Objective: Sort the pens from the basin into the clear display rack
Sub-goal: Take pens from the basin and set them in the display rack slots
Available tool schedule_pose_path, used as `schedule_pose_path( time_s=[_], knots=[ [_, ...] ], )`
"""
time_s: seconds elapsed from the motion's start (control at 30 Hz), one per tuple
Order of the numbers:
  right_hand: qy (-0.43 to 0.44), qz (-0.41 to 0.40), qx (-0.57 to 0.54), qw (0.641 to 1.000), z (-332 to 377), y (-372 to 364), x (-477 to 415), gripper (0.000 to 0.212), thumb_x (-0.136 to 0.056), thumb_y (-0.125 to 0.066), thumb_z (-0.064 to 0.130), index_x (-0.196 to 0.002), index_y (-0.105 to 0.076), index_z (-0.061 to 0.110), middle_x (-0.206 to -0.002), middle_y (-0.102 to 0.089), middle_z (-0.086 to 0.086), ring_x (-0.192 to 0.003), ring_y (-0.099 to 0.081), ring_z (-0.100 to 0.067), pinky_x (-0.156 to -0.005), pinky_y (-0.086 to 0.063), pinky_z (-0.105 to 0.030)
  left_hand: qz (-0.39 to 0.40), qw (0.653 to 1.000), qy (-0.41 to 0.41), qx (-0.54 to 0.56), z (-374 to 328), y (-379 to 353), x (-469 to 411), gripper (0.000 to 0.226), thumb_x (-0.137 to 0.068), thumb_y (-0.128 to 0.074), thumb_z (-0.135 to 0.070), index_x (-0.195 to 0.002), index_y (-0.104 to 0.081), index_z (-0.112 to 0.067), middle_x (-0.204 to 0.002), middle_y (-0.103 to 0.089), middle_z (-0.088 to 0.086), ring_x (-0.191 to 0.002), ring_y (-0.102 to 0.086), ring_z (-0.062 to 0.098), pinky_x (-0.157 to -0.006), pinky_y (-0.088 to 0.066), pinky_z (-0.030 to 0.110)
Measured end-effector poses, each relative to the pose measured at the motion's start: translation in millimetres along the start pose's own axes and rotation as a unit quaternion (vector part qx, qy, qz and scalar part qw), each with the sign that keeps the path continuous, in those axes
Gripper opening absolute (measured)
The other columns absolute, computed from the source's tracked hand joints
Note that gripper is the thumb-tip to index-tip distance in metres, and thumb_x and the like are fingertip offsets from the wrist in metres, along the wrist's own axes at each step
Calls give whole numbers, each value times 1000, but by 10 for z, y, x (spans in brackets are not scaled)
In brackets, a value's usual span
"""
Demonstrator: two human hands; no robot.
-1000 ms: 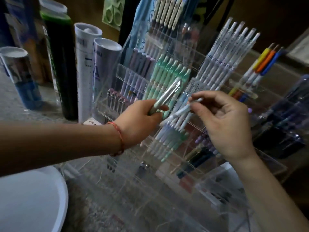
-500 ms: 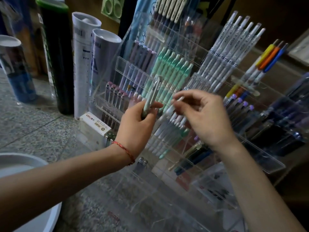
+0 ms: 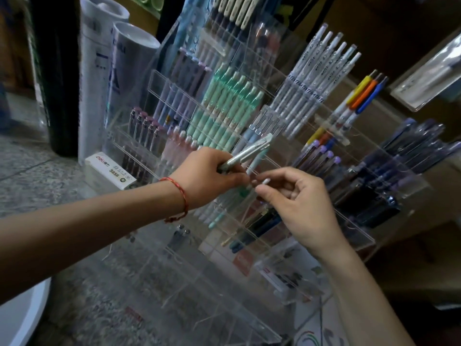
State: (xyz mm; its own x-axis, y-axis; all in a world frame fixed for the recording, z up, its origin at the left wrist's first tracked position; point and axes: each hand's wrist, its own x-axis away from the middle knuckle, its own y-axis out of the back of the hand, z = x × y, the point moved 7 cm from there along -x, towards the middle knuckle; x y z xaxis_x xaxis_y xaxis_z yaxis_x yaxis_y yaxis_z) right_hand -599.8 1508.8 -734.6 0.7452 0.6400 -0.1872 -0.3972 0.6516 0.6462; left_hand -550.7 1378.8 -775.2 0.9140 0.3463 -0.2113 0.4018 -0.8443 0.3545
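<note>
Tubes, tall white ones, flanked the clear acrylic rack; left hand gripped pale green pens, right hand pinched a white-tipped pen.

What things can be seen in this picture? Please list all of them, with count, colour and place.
rack: one, clear, centre, on a speckled stone surface
green pens: several, mint, middle of the rack
lettered pens: about six, white, upper right of the rack
marker pens: three, yellow, orange and blue, right of the rack
purple pens: several, lilac, left of the green pens
dark pens: many, navy, far right of the rack
tubes: two, white, behind the rack's left side
box: one, white, at the rack's left foot
basin: one, white, bottom left corner
bracelet: one, red, left wrist
held pens: a few, pale green, gripped
thin pen: one, white tip, pinched
left hand: grips the held pens
right hand: pinches the thin pen
</note>
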Motion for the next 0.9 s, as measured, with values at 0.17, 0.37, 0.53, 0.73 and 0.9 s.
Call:
schedule_pose_path(
  time_s=[0.17, 0.37, 0.53, 0.73, 0.9],
  knots=[
    [-47, 20, -1, 999, -109, -150, 21, 24, -79, -69, -2, -78, -59, 20, -74, -66, 6, -69, -67, 0, -71, -55, -16, -2, 1000, -8, 29, -1, -4, -8, 7, -79, -69, -25, -73, -66, -26, -82, -70, 4, -78, -62, 17, -73, -51, 28],
    [-62, 3, 65, 996, -149, -133, 17, 23, -75, -76, 8, -74, -58, 23, -72, -68, 4, -73, -67, -9, -74, -57, -28, -10, 998, -4, 58, 33, -10, 5, 5, -79, -69, -22, -83, -68, -21, -86, -69, -3, -83, -62, 11, -80, -51, 30],
    [-62, 44, 122, 990, -86, -173, 4, 23, -75, -76, 16, -82, -56, 25, -82, -65, 6, -82, -63, -7, -80, -54, -29, -54, 972, -15, 229, -42, 46, 260, 18, -93, -46, -24, -104, -56, -14, -83, -59, -4, -54, -52, -1, -50, -41, 10],
    [-17, -41, 34, 998, 205, 56, 55, 25, -90, -57, 23, -113, -59, 30, -98, -64, 15, -91, -60, 3, -80, -49, -14, 147, 811, 197, 531, 76, -230, 437, 32, -94, -30, -17, -103, -59, -5, -58, -52, 2, -39, -30, 7, -36, -21, 15],
    [-55, 40, -151, 986, 294, -90, 19, 23, -91, -53, 21, -113, -60, 25, -94, -71, 4, -84, -69, -9, -86, -54, -26, 245, 729, 218, 601, -27, -315, 482, 34, -85, -37, -18, -102, -64, -5, -63, -53, 1, -45, -35, 7, -41, -28, 16]
  ],
)
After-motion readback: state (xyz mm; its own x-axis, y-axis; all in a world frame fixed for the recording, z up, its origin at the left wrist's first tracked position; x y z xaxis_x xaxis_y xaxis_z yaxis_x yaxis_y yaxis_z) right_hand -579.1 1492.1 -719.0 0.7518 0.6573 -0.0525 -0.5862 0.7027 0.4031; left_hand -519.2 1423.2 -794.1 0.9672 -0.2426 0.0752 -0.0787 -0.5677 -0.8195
